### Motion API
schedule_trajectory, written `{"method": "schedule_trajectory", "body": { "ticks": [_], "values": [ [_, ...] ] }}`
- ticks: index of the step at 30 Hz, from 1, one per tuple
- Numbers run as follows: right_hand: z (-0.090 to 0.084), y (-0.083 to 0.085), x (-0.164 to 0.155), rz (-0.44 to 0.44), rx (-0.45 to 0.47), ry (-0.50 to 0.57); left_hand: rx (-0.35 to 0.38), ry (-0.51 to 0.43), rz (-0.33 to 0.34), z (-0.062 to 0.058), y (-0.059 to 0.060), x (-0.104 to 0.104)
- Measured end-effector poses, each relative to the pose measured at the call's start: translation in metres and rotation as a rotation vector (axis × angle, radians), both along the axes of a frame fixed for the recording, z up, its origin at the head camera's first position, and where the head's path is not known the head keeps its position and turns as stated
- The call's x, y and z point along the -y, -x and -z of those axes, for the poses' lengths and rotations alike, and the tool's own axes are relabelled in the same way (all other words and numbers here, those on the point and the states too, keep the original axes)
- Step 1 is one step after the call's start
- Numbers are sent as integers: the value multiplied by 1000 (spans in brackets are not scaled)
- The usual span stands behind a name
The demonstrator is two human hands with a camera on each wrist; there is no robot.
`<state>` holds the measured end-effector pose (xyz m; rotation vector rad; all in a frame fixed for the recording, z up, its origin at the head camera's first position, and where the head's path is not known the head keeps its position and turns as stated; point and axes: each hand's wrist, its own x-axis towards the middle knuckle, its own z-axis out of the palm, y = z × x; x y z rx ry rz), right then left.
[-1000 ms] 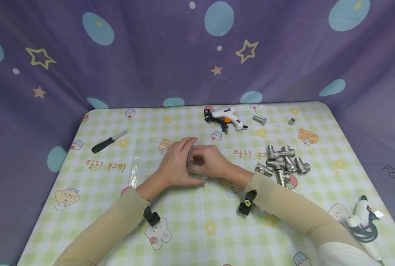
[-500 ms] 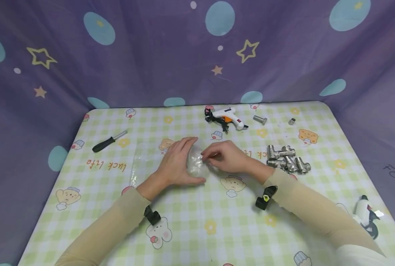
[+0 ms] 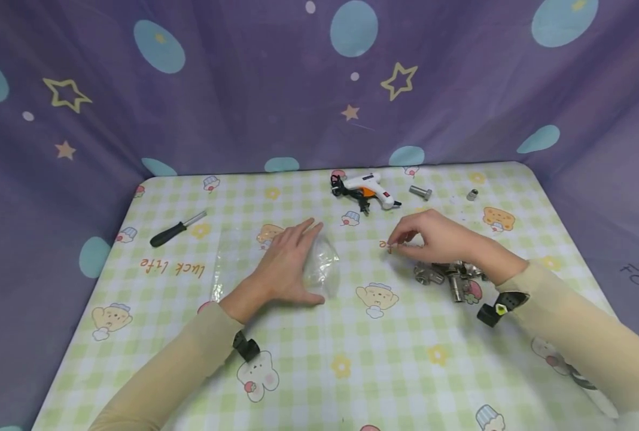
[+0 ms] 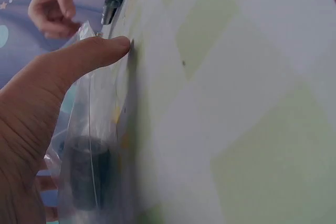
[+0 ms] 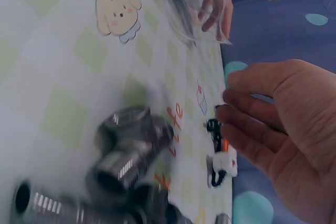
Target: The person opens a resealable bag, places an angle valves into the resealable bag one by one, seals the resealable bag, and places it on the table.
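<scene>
My left hand [image 3: 284,260] curves round a clear plastic bag [image 3: 321,263], thumb on the near side and fingers on the far side, so that the mouth stands raised and gaping. Inside the bag, a dark cylindrical metal piece [image 4: 86,166] shows through the film in the left wrist view. My right hand [image 3: 438,236] is over the pile of shiny metal tee fittings [image 3: 456,287], partly covering them in the head view. Its loosely bent fingers hold nothing in the right wrist view, where several of the fittings appear blurred below the hand.
A black-handled screwdriver [image 3: 171,232] lies at the back left. A white glue gun [image 3: 373,191] with a black cord, a bolt [image 3: 420,193] and a small metal piece [image 3: 472,195] lie along the back. Another white tool [image 3: 594,398] is mostly hidden under the right sleeve.
The right hand has come out of the bag's mouth, emptied, and moved right to above the fittings. The left hand has stayed at the bag with its fingers slightly more spread.
</scene>
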<state>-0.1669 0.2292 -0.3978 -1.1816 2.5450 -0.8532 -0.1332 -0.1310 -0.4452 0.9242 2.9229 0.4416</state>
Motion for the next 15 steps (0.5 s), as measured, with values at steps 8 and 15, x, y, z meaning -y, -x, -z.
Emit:
{"method": "schedule_trajectory", "body": {
  "ticks": [8,15],
  "values": [
    [-6,-24,-24,-38,10,-190,-18,-67,31,-1,3,8],
    [-6,-37,-26,-28,14,-251,-14,-128,36,0,5,11]
  ]
}}
